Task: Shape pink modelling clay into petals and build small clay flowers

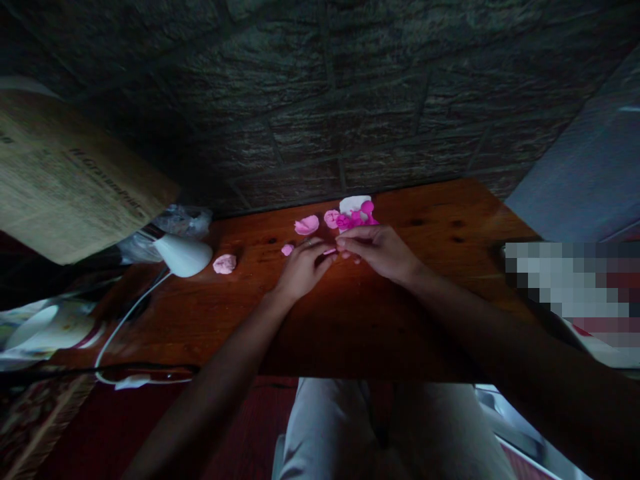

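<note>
Two bare hands meet over a brown wooden table [400, 320]. The left hand [304, 268] has its fingers bent around a small pink piece [329, 251], with the thumb on the near side. The pink piece sits between the tips of the two hands, a little above the middle of the scene. The right hand [383, 252] has its thumb and first finger close together, right next to the piece. I cannot tell if those fingers grip it too.

Just left of the left hand is a tiny pink lump [287, 249]. On the far side of the hands lie a pink cup-shaped piece [307, 225] and, to its right, a light pink ball [331, 219]. Next to the ball are bright pink bits [356, 219], and a white lump [355, 203] is just behind them.

Well to the left is a pale pink lump [225, 264]. A white lamp [184, 256] lies just beside it, with a white cord [131, 308] running to the near left. A dark stone wall [300, 113] is at the far side.
</note>
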The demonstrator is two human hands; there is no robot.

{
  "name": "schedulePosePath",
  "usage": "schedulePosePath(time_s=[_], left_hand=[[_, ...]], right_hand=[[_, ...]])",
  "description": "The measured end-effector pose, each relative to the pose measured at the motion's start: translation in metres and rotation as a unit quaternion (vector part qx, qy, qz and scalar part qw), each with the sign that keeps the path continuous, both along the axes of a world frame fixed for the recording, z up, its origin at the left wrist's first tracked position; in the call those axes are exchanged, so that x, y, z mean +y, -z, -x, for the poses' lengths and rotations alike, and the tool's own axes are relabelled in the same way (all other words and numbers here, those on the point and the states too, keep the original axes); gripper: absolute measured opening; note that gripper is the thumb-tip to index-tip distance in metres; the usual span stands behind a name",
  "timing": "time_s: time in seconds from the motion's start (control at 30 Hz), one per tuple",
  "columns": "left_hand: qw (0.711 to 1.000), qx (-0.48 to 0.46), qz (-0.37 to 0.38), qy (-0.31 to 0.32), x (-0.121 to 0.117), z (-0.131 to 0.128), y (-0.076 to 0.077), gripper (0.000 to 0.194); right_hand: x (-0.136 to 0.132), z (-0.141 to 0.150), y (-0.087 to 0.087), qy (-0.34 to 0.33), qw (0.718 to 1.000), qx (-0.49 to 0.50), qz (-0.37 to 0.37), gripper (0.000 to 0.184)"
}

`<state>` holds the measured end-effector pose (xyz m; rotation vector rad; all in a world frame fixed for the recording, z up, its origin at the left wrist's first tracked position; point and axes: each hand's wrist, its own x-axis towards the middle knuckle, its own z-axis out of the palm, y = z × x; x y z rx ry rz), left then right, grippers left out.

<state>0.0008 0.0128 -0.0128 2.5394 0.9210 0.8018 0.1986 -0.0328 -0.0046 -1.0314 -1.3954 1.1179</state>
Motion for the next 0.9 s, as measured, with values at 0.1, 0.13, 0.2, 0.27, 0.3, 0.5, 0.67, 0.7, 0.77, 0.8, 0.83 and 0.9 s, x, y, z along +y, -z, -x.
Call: schedulePosePath(time_s=[0.1,0.13,0.2,0.27,0.3,0.5,0.67,0.7,0.77,0.8,0.83,0.9], left_hand=[[1.000,-0.016,0.021,-0.014,0.002,0.000,0.001,0.017],[0.999,-0.025,0.034,-0.020,0.002,0.001,0.001,0.016],[0.995,-0.064,0.072,-0.031,0.001,0.002,0.000,0.017],[0.984,-0.126,0.121,-0.034,0.000,0.002,-0.001,0.023],[0.976,-0.157,0.147,-0.031,0.000,0.001,-0.002,0.026],[0.922,-0.263,0.284,-0.016,-0.003,0.000,-0.007,0.037],[0.865,-0.318,0.388,-0.011,-0.003,0.001,-0.009,0.040],[0.855,-0.323,0.406,-0.010,-0.003,0.001,-0.010,0.039],[0.837,-0.331,0.435,-0.013,-0.003,0.001,-0.010,0.039],[0.829,-0.336,0.447,-0.014,-0.003,0.002,-0.010,0.038],[0.821,-0.342,0.458,-0.014,-0.003,0.002,-0.010,0.038],[0.809,-0.351,0.472,-0.011,-0.002,0.002,-0.011,0.037]], right_hand=[[0.000,0.001,0.001,0.006,0.998,0.046,0.029,0.027],[0.001,0.001,0.001,0.007,0.997,0.059,0.040,0.026],[0.001,0.001,0.001,0.004,0.994,0.090,0.063,0.028],[0.001,0.001,0.000,-0.008,0.989,0.120,0.082,0.031],[0.001,0.000,-0.001,-0.015,0.987,0.133,0.087,0.033],[-0.001,0.001,-0.004,-0.044,0.985,0.144,0.086,0.031],[-0.001,0.002,-0.004,-0.036,0.990,0.114,0.071,0.037],[-0.001,0.003,-0.004,-0.032,0.991,0.109,0.065,0.038],[0.000,0.002,-0.004,-0.019,0.992,0.110,0.058,0.039],[0.000,0.002,-0.004,-0.011,0.992,0.115,0.056,0.038],[0.000,0.002,-0.004,-0.004,0.991,0.123,0.056,0.038],[0.000,0.000,-0.004,0.006,0.988,0.140,0.059,0.035]])
